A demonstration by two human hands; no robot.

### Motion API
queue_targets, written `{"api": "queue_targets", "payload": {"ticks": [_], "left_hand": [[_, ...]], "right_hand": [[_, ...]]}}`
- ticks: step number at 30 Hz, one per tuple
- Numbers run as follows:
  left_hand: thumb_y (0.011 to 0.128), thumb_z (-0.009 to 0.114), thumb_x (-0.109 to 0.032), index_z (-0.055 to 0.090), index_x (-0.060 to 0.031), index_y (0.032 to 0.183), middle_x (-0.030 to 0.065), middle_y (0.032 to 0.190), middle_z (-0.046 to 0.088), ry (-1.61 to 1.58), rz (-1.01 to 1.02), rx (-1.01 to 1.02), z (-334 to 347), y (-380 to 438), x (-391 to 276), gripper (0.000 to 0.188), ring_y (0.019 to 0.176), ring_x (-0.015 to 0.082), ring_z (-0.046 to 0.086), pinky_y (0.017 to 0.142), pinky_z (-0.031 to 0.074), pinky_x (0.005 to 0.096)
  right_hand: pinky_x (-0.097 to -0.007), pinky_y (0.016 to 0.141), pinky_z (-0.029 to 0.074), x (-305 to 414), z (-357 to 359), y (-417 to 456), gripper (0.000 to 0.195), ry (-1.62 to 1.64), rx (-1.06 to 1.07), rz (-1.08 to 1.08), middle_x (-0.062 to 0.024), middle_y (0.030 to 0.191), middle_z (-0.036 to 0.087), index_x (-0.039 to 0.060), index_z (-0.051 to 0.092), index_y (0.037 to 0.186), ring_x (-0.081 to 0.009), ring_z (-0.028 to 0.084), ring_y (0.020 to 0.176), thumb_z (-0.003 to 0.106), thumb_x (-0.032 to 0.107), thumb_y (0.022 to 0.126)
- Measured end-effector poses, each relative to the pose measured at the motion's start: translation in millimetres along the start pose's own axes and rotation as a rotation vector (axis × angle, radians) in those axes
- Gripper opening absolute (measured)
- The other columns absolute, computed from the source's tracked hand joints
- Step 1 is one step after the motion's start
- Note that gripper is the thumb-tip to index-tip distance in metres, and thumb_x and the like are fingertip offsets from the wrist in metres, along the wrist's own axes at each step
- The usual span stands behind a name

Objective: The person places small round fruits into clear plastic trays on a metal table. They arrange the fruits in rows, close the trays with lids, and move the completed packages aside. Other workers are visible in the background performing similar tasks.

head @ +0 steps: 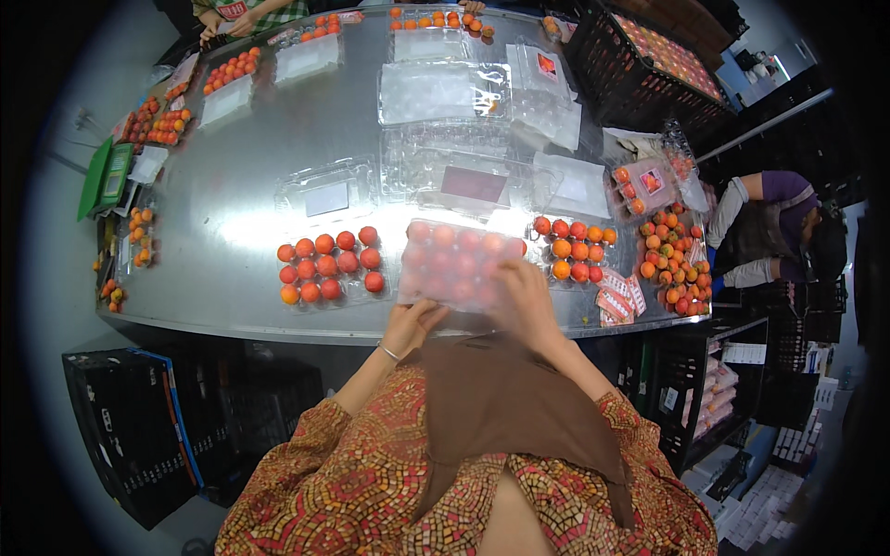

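Observation:
Directly before me a clear plastic tray of round orange-red fruit lies under a translucent white sheet [459, 264]; the fruit shows through it in rows. My left hand [411, 326] pinches the sheet's near edge, thumb and fingers together. My right hand [525, 299] is blurred, its bent fingers at the sheet's right edge; whether they grip it is unclear. To the left is an uncovered fruit tray [328, 267] with one gap in its front row. On the right lies another uncovered fruit tray [577, 249], its left side partly hidden by the covered one.
Stacked clear plastic trays [445, 149] stand beyond the work. Loose fruit [673, 260] is heaped at the right, beside printed packets [619, 295]. A black crate [646, 69] stands at the far right corner. Co-workers are at the right [786, 229] and far left [247, 14].

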State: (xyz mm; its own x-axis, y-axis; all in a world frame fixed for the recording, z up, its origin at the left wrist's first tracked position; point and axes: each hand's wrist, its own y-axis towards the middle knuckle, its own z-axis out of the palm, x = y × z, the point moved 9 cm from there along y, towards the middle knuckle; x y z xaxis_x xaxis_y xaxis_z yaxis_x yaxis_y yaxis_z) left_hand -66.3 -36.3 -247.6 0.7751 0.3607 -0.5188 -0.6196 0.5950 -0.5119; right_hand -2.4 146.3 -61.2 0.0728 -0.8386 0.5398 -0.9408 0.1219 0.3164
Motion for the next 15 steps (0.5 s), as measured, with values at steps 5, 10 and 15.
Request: {"api": "queue_targets", "payload": {"ticks": [5,10,15], "left_hand": [[0.098,0.061,0.0,0.057,0.0045,0.128,0.01,0.123,0.065,0.128,-0.13,0.11,21,-16,-3,0.03,0.114,0.0217,0.066,0.104,0.057,0.0375],[0.1,0.064,-0.006,0.057,0.0054,0.126,0.0146,0.125,0.066,0.479,-0.132,0.103,7,-30,-16,0.029,0.113,0.0216,0.067,0.101,0.056,0.0333],[0.1,0.066,-0.01,0.056,0.0045,0.125,0.0158,0.118,0.069,0.394,-0.135,0.039,-1,-38,-25,0.03,0.109,0.0203,0.069,0.097,0.057,0.0331]], "right_hand": [[-0.0422,0.085,0.048,-14,7,-22,0.028,-0.069,-0.055,-0.064,-0.0088,0.104,0.063,0.0069,0.066,0.104,-0.032,0.061,0.099,0.076,0.005,0.078],[-0.0401,0.077,0.05,-31,-21,25,0.015,0.169,-0.19,0.127,-0.0102,0.089,0.067,0.0017,0.068,0.093,-0.0292,0.064,0.083,0.074,0.005,0.08],[-0.0384,0.078,0.052,-78,-34,85,0.017,0.144,-0.329,0.286,-0.0131,0.089,0.069,-0.0001,0.07,0.095,-0.0297,0.067,0.084,0.075,0.011,0.082]]}}
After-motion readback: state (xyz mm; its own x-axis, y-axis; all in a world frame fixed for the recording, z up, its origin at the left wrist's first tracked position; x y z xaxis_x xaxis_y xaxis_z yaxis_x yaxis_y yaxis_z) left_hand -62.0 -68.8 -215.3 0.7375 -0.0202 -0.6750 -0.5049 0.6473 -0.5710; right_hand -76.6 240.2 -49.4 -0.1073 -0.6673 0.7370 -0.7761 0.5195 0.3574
